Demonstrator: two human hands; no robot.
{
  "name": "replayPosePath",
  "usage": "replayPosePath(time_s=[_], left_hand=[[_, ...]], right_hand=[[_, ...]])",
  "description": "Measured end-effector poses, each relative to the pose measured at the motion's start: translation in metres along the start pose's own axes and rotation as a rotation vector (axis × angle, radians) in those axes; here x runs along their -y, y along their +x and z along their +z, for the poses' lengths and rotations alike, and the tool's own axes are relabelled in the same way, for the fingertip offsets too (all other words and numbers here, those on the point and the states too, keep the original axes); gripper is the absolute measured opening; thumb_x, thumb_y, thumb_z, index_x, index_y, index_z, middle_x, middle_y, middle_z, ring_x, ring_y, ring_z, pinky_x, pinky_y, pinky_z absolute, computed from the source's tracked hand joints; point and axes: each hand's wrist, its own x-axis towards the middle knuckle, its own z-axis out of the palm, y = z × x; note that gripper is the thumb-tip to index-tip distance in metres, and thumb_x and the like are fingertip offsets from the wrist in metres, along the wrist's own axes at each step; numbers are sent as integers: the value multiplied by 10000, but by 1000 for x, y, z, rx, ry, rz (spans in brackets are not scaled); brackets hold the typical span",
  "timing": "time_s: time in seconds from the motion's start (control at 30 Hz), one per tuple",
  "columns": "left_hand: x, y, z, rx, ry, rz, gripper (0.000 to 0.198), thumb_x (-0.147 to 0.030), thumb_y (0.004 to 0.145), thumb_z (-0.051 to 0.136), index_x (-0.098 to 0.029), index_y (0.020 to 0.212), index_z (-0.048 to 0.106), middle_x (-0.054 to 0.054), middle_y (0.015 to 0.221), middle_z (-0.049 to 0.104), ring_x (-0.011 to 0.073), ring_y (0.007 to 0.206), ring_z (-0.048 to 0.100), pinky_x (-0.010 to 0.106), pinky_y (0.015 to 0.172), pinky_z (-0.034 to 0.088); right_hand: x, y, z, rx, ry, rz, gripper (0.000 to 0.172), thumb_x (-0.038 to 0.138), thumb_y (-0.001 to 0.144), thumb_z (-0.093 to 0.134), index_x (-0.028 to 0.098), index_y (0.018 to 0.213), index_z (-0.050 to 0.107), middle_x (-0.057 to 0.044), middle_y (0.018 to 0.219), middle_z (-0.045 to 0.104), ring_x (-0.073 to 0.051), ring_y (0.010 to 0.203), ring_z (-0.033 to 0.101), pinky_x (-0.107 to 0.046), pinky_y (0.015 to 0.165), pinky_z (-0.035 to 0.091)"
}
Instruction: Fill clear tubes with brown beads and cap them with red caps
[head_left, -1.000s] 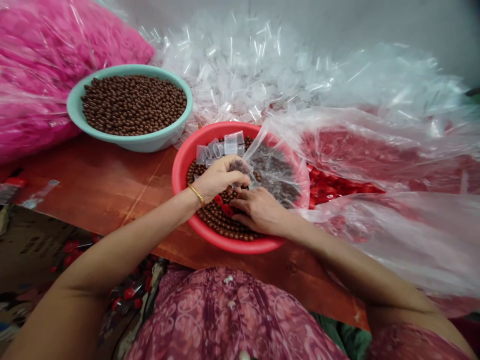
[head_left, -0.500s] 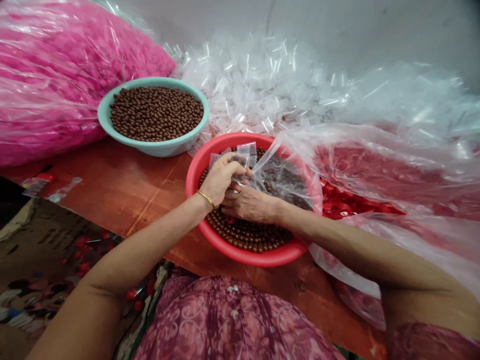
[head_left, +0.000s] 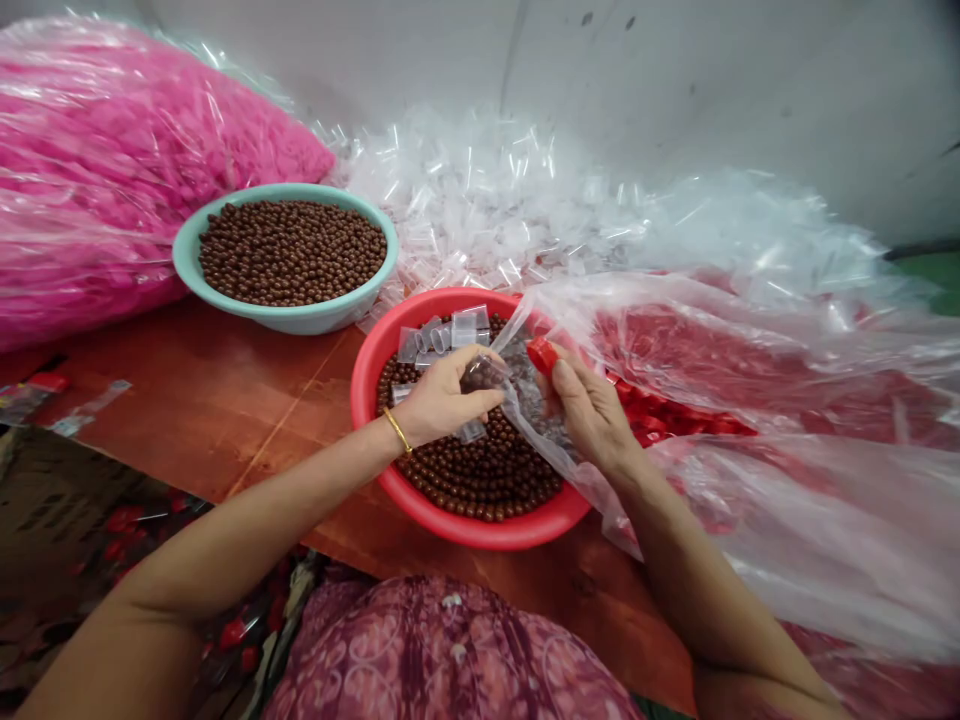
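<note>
Over the red basin (head_left: 480, 535) my left hand (head_left: 442, 398) is closed around a small clear plastic container (head_left: 481, 374) that looks dark with brown balls inside. My right hand (head_left: 589, 405), just to its right, pinches a red plastic cap (head_left: 541, 354) between thumb and fingers. The cap and the container are apart. Brown balls (head_left: 480, 480) in rows fill the front of the basin, and several clear empty containers (head_left: 469, 328) lie on top of them at the back. A clear plastic bag's edge (head_left: 525, 420) droops over the basin's right side, between my hands.
A pale blue bowl (head_left: 285, 322) of brown balls stands back left, beside a big bag of pink pieces (head_left: 150, 170). Clear containers (head_left: 510, 200) are heaped along the wall. Red caps (head_left: 645, 415) show in the open plastic bag (head_left: 787, 520) at right. Filled red-capped pieces (head_left: 240, 630) lie below the table.
My right hand has come up out of the balls, moving right, and now shows a red cap. My left hand holds the container more upright. The view has shifted slightly.
</note>
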Motion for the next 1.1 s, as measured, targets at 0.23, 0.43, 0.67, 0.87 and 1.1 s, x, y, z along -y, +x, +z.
replayPosePath(time_s=[0.23, 0.43, 0.67, 0.87, 1.1], left_hand=[[9, 1, 0, -26, 253, 85, 259, -239, 675, 615, -123, 905, 600, 11, 807, 618, 140, 753, 553, 242, 697, 451], [10, -1, -2, 10, 444, 101, 184, -221, 648, 567, -138, 806, 609, -16, 688, 572, 131, 668, 510, 244, 663, 423], [13, 0, -1, 91, 405, 72, 98, -226, 611, 546, -150, 666, 518, -45, 595, 458, 84, 575, 397, 193, 524, 324], [1, 0, 9, 205, 628, 72, 132, -246, 603, 566, -172, 553, 468, -43, 507, 412, 91, 492, 387, 220, 477, 289], [5, -8, 10, 396, 1021, 78, 248, -279, 636, 581, -123, 817, 649, 61, 666, 648, 204, 608, 595, 287, 598, 471]], right_hand=[[14, -2, 19, 61, -124, -172, 416, 364, 936, 348, 212, 1257, 567, -69, 1021, 682, -190, 917, 639, -337, 818, 519], [9, -11, 9, 137, -579, -326, 453, 318, 955, 292, 132, 1316, 494, -111, 840, 686, -188, 724, 640, -296, 661, 518], [12, -9, 3, 177, -589, -515, 497, 342, 961, 254, 50, 1211, 570, -118, 724, 663, -165, 591, 587, -275, 536, 448], [14, 2, 22, -147, 8, -40, 612, 537, 941, 188, 150, 834, 650, 1, 525, 462, -111, 469, 467, -248, 486, 402], [20, 9, 44, 140, 129, 29, 746, 599, 912, 84, 102, 1427, 295, -153, 1304, 505, -206, 1191, 498, -399, 1044, 376]])
